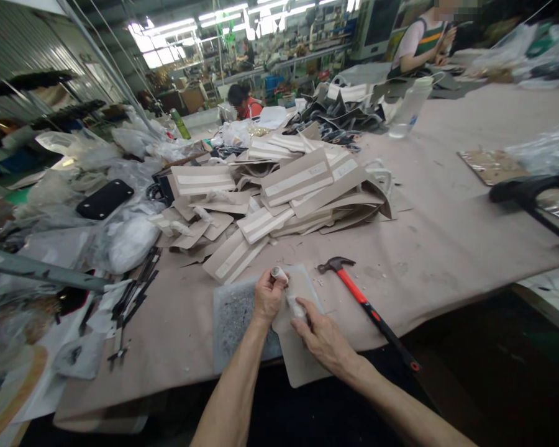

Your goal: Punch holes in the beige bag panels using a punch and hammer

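My left hand (pixel 268 300) is closed around a small white roll-shaped piece (pixel 279 274), whose round end points up. Beside it, my right hand (pixel 325 337) grips a flat beige panel (pixel 302 365) near a white wrapped part (pixel 295 307), thumb and fingers pressed together there. The panel lies partly over a scuffed grey-white board (pixel 235 329) and hangs past the table's front edge. Whether the roll is joined to the panel, I cannot tell. To the right of my hands lies a claw hammer (pixel 361 298) with a red and black handle.
A heap of beige panels with white strips (pixel 279 198) sits beyond my hands. Plastic bags (pixel 125 239) and dark thin tools (pixel 137 288) are at left. A clear bottle (pixel 410 108) stands farther back. A person (pixel 422 40) is at the table's far right; another (pixel 249 107) sits behind the heap.
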Demonstrator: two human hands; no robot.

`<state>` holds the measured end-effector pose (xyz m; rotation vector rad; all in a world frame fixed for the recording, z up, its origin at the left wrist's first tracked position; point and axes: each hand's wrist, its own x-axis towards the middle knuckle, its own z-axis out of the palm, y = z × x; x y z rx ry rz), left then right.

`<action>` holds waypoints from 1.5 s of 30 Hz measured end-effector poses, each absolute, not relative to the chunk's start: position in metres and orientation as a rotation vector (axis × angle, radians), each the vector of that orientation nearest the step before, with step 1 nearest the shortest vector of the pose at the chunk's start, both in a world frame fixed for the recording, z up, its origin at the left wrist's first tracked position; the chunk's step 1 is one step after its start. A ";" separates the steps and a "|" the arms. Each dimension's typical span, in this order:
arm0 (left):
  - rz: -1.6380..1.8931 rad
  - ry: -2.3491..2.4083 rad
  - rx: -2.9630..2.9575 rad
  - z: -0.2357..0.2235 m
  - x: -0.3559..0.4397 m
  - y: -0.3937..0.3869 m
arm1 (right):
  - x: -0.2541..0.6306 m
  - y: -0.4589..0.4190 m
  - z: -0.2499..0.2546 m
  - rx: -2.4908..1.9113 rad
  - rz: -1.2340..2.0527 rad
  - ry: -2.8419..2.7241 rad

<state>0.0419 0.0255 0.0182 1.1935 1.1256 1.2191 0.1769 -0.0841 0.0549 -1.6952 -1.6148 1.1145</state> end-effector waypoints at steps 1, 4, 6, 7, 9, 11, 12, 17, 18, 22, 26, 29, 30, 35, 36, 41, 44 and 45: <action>1.212 1.140 1.213 0.015 0.042 0.024 | 0.182 -0.084 0.055 -1.655 1.135 -1.586; 1.193 1.158 1.258 0.010 0.040 0.023 | 0.212 -0.083 0.053 -1.689 1.001 -1.492; 1.181 1.156 1.252 0.008 0.038 0.023 | 0.242 -0.082 0.048 -1.829 0.742 -1.485; 1.177 1.156 1.246 0.008 0.038 0.024 | 0.258 -0.082 0.045 -1.908 0.597 -1.510; 1.168 1.162 1.253 0.007 0.038 0.024 | 0.290 -0.084 0.035 -2.064 0.352 -1.610; 1.154 1.178 1.284 0.009 0.039 0.024 | 0.314 -0.088 0.024 -2.205 0.236 -1.747; 1.145 1.187 1.303 0.010 0.039 0.024 | 0.321 -0.091 0.019 -2.262 0.234 -1.811; 1.097 1.232 1.424 0.015 0.040 0.024 | 0.327 -0.094 0.007 -2.369 0.534 -1.799; 1.082 1.226 1.453 0.016 0.040 0.025 | 0.325 -0.091 0.009 -2.355 0.670 -1.720; 0.998 1.160 1.579 0.020 0.036 0.030 | 0.313 -0.075 0.030 -1.969 1.485 -1.121; 0.962 1.150 1.663 0.023 0.034 0.028 | 0.291 -0.068 0.068 -1.756 1.644 -0.822; 1.001 1.176 1.709 0.021 0.035 0.021 | 0.274 -0.068 0.096 -1.766 1.189 -1.207; 1.012 1.180 1.728 0.020 0.036 0.020 | 0.270 -0.069 0.102 -1.766 0.993 -1.362; 1.026 1.216 1.748 0.019 0.037 0.017 | 0.268 -0.062 0.119 -1.784 0.444 -2.052; 1.023 1.222 1.750 0.019 0.037 0.016 | 0.270 -0.059 0.127 -1.778 0.423 -2.140; 1.019 1.182 1.792 0.018 0.036 0.017 | 0.271 -0.052 0.200 -1.615 0.112 -1.850; 1.023 1.169 1.801 0.014 0.035 0.018 | 0.260 -0.057 0.214 -1.570 -0.021 -1.378; 1.026 1.166 1.805 0.013 0.035 0.019 | 0.257 -0.059 0.206 -1.565 -0.016 -1.335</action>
